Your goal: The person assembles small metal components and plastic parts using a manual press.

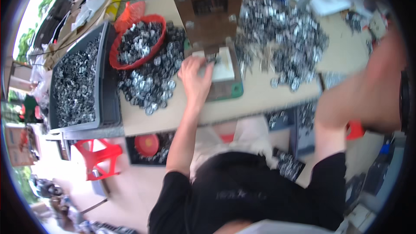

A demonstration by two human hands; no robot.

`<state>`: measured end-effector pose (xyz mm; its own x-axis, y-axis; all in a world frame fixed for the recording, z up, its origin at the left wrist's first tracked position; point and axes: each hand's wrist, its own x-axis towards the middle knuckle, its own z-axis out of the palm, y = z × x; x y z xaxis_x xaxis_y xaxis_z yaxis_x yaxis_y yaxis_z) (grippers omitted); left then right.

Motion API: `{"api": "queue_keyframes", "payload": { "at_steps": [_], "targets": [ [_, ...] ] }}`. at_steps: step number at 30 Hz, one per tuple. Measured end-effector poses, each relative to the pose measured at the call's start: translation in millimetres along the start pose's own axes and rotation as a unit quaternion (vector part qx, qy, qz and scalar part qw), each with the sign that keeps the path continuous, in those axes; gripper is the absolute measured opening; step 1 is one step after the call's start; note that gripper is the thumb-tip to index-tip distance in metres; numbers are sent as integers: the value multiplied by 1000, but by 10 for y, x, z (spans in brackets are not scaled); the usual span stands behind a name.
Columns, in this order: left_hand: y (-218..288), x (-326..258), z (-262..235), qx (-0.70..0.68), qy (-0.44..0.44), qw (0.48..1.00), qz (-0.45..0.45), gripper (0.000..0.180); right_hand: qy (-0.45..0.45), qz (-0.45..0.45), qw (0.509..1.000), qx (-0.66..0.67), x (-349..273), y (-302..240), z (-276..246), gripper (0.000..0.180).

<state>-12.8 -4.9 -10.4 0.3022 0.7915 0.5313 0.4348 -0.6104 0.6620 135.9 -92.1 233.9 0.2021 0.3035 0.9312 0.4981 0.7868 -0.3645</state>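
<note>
My left hand [196,80] rests at the left edge of a white plate [224,70] on the base of a press-like machine [209,13]. Its thumb and fingers are spread, with a gap between them, and I see nothing held. A small dark metal part [212,57] sits on the plate just beyond the fingertips, under the machine's head. My bent right forearm [359,99] rises large and blurred at the right edge. A dark band crosses it there, and the hand itself is past the picture's edge.
Shiny metal parts [145,89] are heaped left of the machine, around a red basket [116,56] of more. A grey bin [104,78] full of small parts stands farther left. Another metal heap [294,39] lies right. Below are a red stool [99,158] and trays of parts [162,147].
</note>
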Motion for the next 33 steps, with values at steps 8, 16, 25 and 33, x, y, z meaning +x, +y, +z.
{"api": "queue_keyframes", "payload": {
  "at_steps": [8,16,25,33],
  "targets": [
    [298,-49,243,-119,-89,986,76,23,44,-146,958,-244,-1284,-1232,-175,15],
    [50,-96,179,-112,-72,988,74,22,87,-228,940,-239,-1087,-913,-94,26],
    [293,-16,334,-179,-70,974,117,22,44,63,977,-201,1710,489,-711,19],
    [150,-53,227,-157,-93,981,68,24,178,113,957,-201,-17,248,-433,56]
  ]
}}
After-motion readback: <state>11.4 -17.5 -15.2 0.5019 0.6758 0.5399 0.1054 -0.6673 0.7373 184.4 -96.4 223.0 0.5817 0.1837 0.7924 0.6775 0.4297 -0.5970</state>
